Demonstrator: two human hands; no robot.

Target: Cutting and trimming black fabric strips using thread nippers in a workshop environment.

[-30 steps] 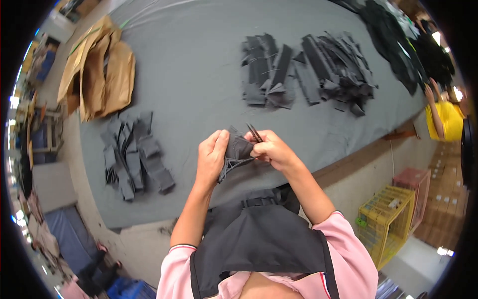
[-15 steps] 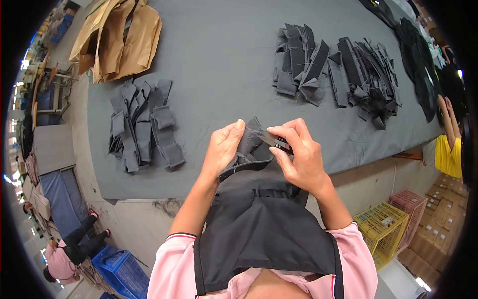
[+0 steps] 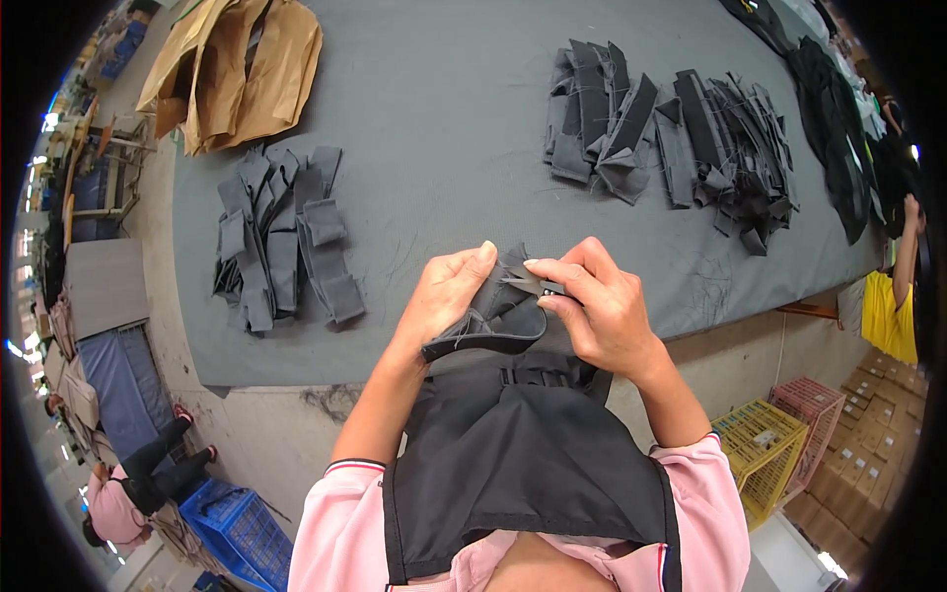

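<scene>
A dark grey fabric strip point(image 3: 493, 342), folded into a loop with frayed threads, is pinched in my left hand point(image 3: 449, 296) just above the table's near edge. My right hand point(image 3: 604, 308) grips a small pair of thread snips point(image 3: 527, 285) between thumb and fingers. The snips' metal blades point left and lie against the strip's upper end, near its loose threads. Whether the blades are closed on a thread is too small to tell.
Grey cloth covers the table point(image 3: 424, 128). Fabric strips point(image 3: 281, 237) are piled at left, with more strip piles point(image 3: 597, 118) at far right. A brown paper bag point(image 3: 266, 89) stands far left. Crates point(image 3: 760, 444) sit below, right. Other people are at both sides.
The snips have tilted and their blades now lie across the strip's upper end. The strip's loop has come lower and turned a little. At the right, another person's arm has shifted.
</scene>
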